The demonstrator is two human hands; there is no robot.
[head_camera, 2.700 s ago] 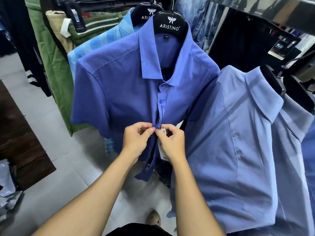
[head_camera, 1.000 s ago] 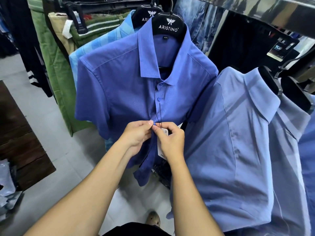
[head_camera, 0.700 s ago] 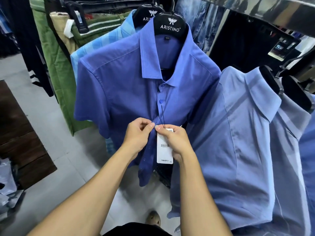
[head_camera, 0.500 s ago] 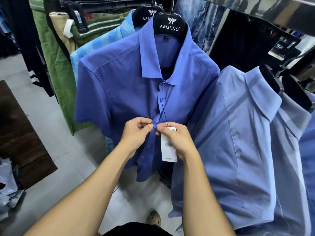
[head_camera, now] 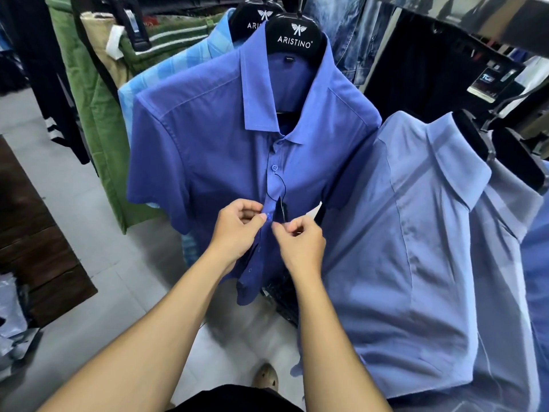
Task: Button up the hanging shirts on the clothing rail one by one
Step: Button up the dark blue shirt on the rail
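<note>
A royal-blue short-sleeved shirt (head_camera: 208,150) hangs in front of me on a black hanger (head_camera: 294,40). Its top two buttons are fastened. My left hand (head_camera: 237,230) pinches the left front edge at a blue button (head_camera: 269,216) about mid-chest. My right hand (head_camera: 300,242) pinches the opposite front edge just beside it. The two edges nearly meet between my fingertips. A thin black tag string (head_camera: 280,185) loops down the placket above my hands. Below my hands the shirt front hangs open.
A light-blue shirt (head_camera: 416,233) hangs close on the right, with more behind it. A pale striped shirt (head_camera: 166,72), green trousers (head_camera: 89,99) and dark clothes hang on the left. A dark wooden platform (head_camera: 32,233) lies on the grey tiled floor at lower left.
The white price tag that hung in front of my right hand is no longer visible. Both hands have closed in on the shirt edges at the mid-chest button.
</note>
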